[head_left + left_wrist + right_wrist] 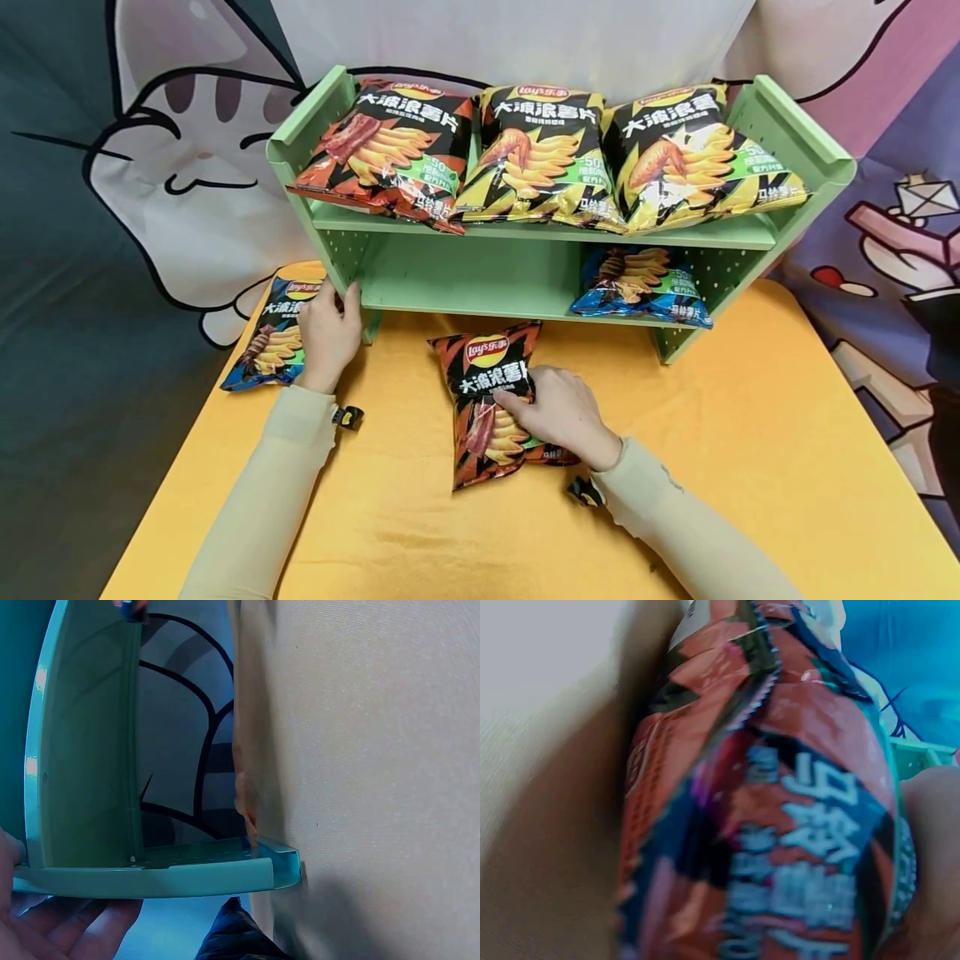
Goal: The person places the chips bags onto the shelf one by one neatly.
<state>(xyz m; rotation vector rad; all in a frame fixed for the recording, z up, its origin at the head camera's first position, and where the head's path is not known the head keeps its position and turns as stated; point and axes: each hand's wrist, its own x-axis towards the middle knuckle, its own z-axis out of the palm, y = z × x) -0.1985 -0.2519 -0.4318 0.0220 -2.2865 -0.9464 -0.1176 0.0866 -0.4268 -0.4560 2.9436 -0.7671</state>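
Note:
My right hand [561, 410] grips a red and black bag of Lay's potato chips [483, 446] by its right side, thumb across the front, in front of the shelf. The bag fills most of the right wrist view, its crimped edge and white lettering showing. At the shelf's left side, my left hand [330, 333] holds the side panel of the green two-tier shelf [465, 275]. In the left wrist view the fingers [101, 926] curl along the outside of that panel. A blue bag of chips [273, 342] lies on the table just left of this hand, partly covered by it.
Along the upper tier stand a red chip bag [390, 150] and two yellow ones, the middle [536, 158] and the right [682, 162]. A blue chip bag [641, 283] sits at the lower tier's right end. A yellow cloth covers the table [420, 542]; printed curtains hang behind.

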